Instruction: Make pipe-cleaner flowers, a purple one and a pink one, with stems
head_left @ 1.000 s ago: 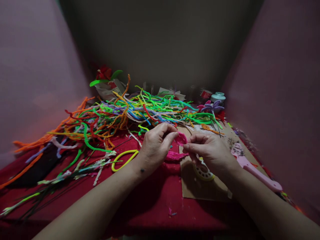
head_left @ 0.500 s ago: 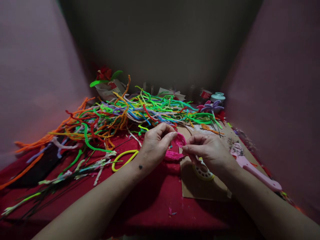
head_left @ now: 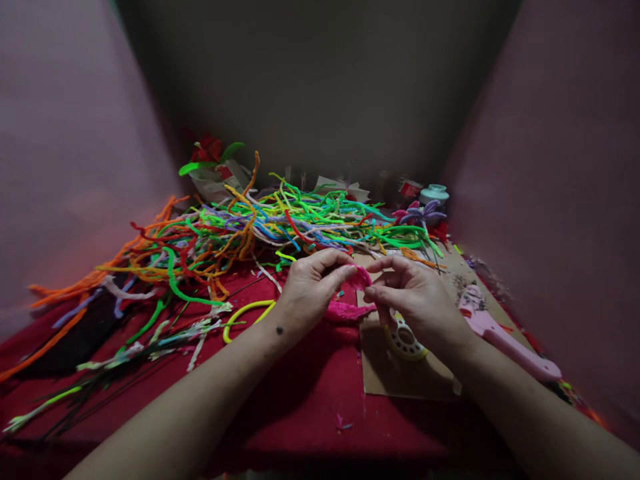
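Note:
A pink fuzzy pipe cleaner (head_left: 361, 278), bent into a small rounded loop, is held between my hands. My left hand (head_left: 317, 283) pinches its left side between thumb and index finger. At its right edge is my right hand (head_left: 407, 290), with the thumb tip against the loop and the index finger raised apart from the thumb; its other fingers are curled and partly hidden. Just below lies another pink fuzzy piece (head_left: 345, 311) on the red cloth, its right end reaching over the cardboard.
Many coloured pipe cleaners (head_left: 300, 220) are heaped at the back. A yellow ring-handled tool (head_left: 406, 343) lies on the cardboard (head_left: 395, 383). Pink-handled pliers or a similar tool (head_left: 515, 347) lie at right. Flower stems (head_left: 165, 343) and a yellow loop (head_left: 235, 317) are at left on the red cloth (head_left: 300, 413).
My right index finger has lifted away from the thumb, widening the gap at the loop's right side. My left hand keeps its pinch, almost unmoved.

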